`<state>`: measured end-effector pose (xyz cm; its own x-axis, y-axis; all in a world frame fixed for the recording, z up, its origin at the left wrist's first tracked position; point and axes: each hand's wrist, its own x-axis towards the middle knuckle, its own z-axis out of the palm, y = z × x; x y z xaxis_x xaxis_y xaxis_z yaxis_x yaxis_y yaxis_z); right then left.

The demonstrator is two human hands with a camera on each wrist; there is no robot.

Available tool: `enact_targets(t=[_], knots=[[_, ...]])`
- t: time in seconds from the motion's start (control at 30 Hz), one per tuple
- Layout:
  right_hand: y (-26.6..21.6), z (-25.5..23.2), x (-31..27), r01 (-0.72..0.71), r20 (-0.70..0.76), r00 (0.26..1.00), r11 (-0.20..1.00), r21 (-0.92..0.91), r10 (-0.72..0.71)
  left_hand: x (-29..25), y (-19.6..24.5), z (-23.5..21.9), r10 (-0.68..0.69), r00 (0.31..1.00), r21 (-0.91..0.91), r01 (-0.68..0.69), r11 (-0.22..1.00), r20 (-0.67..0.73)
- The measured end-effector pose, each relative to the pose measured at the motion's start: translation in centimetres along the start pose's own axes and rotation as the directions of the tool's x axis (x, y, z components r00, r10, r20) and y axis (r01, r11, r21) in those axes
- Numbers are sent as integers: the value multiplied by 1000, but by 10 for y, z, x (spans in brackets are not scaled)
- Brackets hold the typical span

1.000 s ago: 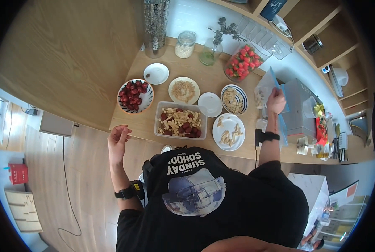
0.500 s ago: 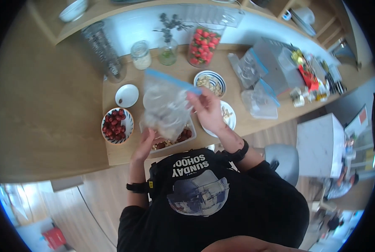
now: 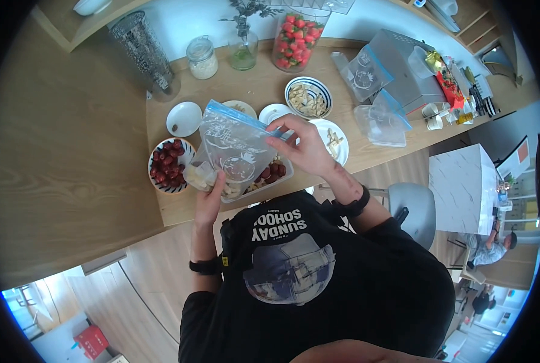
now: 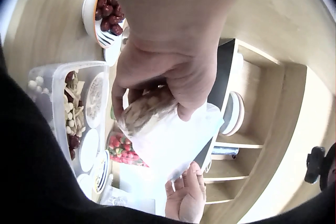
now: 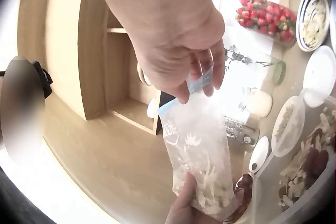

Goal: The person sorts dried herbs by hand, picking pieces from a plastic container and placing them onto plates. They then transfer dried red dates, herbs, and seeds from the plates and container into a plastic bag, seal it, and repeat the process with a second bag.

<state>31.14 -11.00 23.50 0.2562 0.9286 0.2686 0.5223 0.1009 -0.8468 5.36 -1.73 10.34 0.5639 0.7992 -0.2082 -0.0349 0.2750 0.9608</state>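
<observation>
A clear zip bag with a blue top strip and white print slants over the counter in the head view. My left hand grips its lower end, thumb in front, around pale pieces gathered at the bottom. The blue strip is pinched at its right end between the thumb and fingers of my right hand. Beneath the bag stands a clear plastic box of pale sticks, small white pieces and red dates, partly hidden in the head view. A bowl of red dates is just left of my left hand.
Behind are small white plates, a striped bowl of pale pieces, a glass jar, a vase and a container of strawberries. More zip bags lie right, beside a grey appliance.
My right hand has brought a zip bag from the right side to above the box. My left hand came in from the left and took its lower end; the bag now slants more leftward.
</observation>
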Motion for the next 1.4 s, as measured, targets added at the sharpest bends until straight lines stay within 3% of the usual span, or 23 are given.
enact_targets(t=[0.23,0.3,0.4,0.5,0.63,0.77,0.83,0.9,0.97,1.0,1.07,1.13,1.23,1.33,1.4], knots=[[-12,8,9,104,12,995,984,-146,-103,-9,0,-6,-6,1000,-105,4,994,-23],[-10,12,10,69,12,998,986,-151,-68,-10,0,-9,-91,995,-44,90,995,-31],[-7,16,10,36,10,999,987,-158,-35,-14,10,-8,-111,992,-26,110,994,-54],[0,17,7,72,25,997,984,-162,-69,-12,7,-12,-4,997,-8,4,1000,-77],[5,17,2,115,86,991,988,-107,-106,-8,9,-16,42,998,74,-39,997,-40],[28,24,-5,50,30,998,997,-51,-49,-5,13,-17,68,998,139,-66,988,-6],[47,28,-9,52,34,998,991,-126,-48,-4,13,-21,89,996,156,-87,984,-6],[58,34,-12,6,73,997,998,-55,-2,-2,14,-26,229,971,294,-240,925,73],[71,37,-17,-264,285,929,962,65,235,-1,12,-30,202,977,285,-213,935,68],[75,36,-19,-267,362,905,960,78,223,-3,17,-26,201,979,239,-205,949,42],[70,38,-22,-282,335,913,953,110,232,-6,28,-16,187,982,180,-186,966,9],[60,39,-23,-357,330,903,907,225,274,-5,39,-13,322,943,470,-322,822,81],[50,35,-19,-509,358,838,827,240,412,2,40,-10,360,928,517,-355,779,96],[63,36,-21,-579,381,803,749,321,458,3,46,-4,339,936,488,-341,803,95],[72,36,-22,-562,368,816,762,322,446,5,49,0,337,935,526,-342,779,109]])
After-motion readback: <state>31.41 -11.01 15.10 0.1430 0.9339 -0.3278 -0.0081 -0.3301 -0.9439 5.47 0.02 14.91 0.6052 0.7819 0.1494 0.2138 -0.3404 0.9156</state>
